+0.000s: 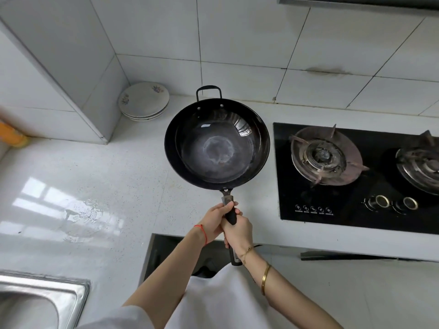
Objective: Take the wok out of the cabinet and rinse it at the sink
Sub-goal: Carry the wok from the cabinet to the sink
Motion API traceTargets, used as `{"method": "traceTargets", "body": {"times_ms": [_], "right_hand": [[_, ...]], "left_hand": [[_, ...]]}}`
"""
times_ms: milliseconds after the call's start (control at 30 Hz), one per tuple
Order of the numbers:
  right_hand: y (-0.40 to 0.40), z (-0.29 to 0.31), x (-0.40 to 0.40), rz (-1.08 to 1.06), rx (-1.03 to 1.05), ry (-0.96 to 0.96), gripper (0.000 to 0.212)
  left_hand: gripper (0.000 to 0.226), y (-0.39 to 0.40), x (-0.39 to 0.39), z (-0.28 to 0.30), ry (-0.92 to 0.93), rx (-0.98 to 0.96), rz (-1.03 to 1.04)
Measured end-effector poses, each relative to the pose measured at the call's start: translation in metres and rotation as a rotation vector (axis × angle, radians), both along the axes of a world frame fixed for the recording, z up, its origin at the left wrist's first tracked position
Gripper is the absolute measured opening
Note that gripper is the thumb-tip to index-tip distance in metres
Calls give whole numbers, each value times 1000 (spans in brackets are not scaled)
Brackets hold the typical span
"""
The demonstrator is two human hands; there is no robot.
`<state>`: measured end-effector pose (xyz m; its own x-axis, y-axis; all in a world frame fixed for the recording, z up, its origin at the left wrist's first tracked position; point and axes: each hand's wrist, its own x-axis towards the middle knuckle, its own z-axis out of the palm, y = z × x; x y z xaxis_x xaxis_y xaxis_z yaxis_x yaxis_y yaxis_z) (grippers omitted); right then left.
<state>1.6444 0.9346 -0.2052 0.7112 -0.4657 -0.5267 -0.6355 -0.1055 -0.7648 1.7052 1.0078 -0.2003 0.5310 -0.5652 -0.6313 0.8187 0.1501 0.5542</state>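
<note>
Right now both hands are wrapped around the long black handle of the wok (217, 146), which sits in the middle of the frame, held out over the white countertop (95, 174) with its open bowl facing up toward the camera. The left hand (215, 220), with a red string at its wrist, grips the handle nearer the pan, fingers curled tight around it; the right hand (237, 230), wearing a thin chain and a gold bangle further down the forearm, closes on the handle just below and touching the left. The wok's dark inside shows a pale, worn ring at the bottom, and its small loop handle points toward the top of the frame. To the right of the pan lies a black glass gas stove (356, 176) with two burners and two knobs — the pan's rim is close to its left edge. Toward the upper left, a stack of white plates (144, 102) with small flower prints rests in the tiled corner. At the lower left corner the steel sink (47, 295) shows, well apart from the wok. Below the hands, a dark cabinet opening (166, 252) appears under the counter edge.
</note>
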Motion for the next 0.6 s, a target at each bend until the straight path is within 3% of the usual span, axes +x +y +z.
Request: {"method": "traceTargets", "body": {"times_ms": [267, 600], "right_hand": [[-8, 10, -1, 106, -40, -64, 22], [-29, 11, -13, 299, -41, -118, 19]], "left_hand": [[20, 1, -4, 12, -81, 2, 55], [21, -16, -42, 28, -137, 56, 312]]}}
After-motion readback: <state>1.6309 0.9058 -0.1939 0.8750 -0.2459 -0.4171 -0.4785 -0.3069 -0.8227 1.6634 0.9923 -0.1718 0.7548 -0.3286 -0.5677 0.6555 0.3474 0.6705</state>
